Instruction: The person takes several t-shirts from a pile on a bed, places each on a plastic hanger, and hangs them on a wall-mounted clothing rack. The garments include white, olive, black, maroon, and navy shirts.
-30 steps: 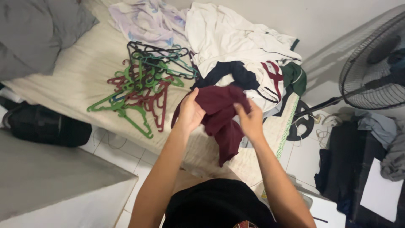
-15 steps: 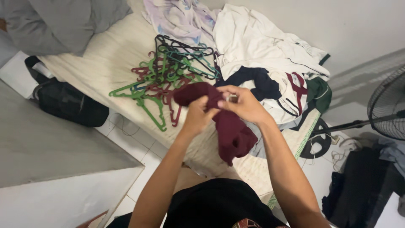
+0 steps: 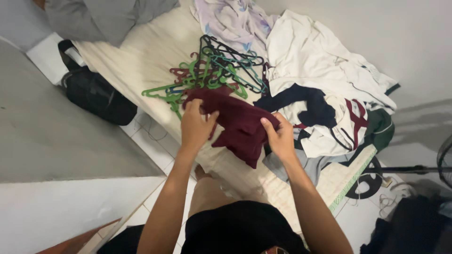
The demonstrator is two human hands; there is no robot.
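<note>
A plain maroon cloth garment [image 3: 240, 124]; green, red and black plastic hangers [image 3: 212, 70]; a white shirt pile [image 3: 315, 66]; a cream striped mattress [image 3: 150, 51]; a black bag [image 3: 99, 96].

A small bedroom seen from above, plainly lit.

A cream mattress [image 3: 141, 56] is laid on a white tiled floor [image 3: 150, 141] against a pale wall [image 3: 376, 33]. A black bag [image 3: 96, 94] is set beside it, and a standing fan [image 3: 445, 167] is seen at the right edge.
</note>
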